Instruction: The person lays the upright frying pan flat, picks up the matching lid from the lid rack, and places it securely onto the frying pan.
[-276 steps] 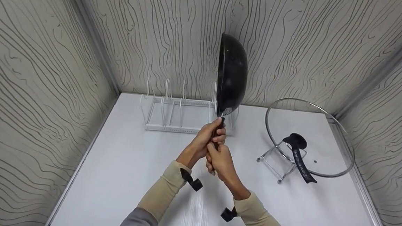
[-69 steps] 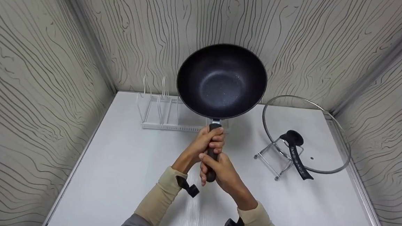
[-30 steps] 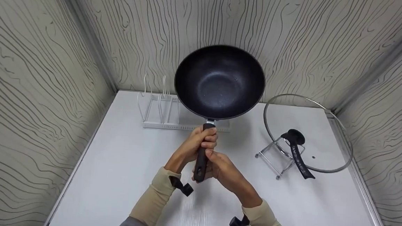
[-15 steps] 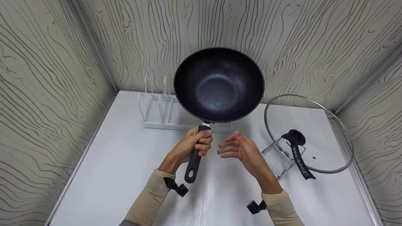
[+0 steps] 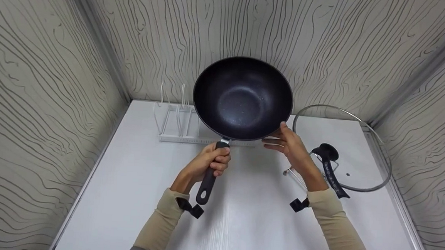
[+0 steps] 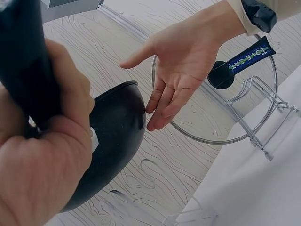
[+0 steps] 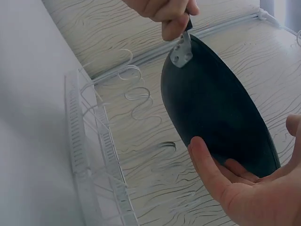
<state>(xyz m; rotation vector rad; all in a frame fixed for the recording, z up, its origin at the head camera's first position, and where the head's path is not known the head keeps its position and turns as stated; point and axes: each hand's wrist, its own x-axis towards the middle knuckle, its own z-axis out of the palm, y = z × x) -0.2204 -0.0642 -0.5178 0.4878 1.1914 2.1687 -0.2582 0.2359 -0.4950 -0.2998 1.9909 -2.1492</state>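
A black wok (image 5: 243,99) hangs tilted above the table, its inside facing the head camera. My left hand (image 5: 206,162) grips its black handle (image 5: 206,186), fingers curled round the upper part near the metal joint. At the wok's lower right edge is my right hand (image 5: 292,146), thumb by the rim and fingers reaching beneath. In the left wrist view the right hand (image 6: 183,66) has fairly straight fingers beside the wok's outer wall (image 6: 120,132). Fingers (image 7: 207,165) lie along the wok's underside (image 7: 211,103) in the right wrist view; whether they press on it is hard to tell.
Behind the wok, a white wire rack (image 5: 179,138) stands at the back of the white table (image 5: 133,197). To the right, a glass lid (image 5: 374,165) with a black upright handle (image 5: 333,178) leans on a chrome wire stand (image 5: 296,178). Patterned walls enclose three sides.
The right hand has let go of the handle and moved up and right to the wok's edge. The wok has turned from edge-on to face the head camera; its handle has swung left.
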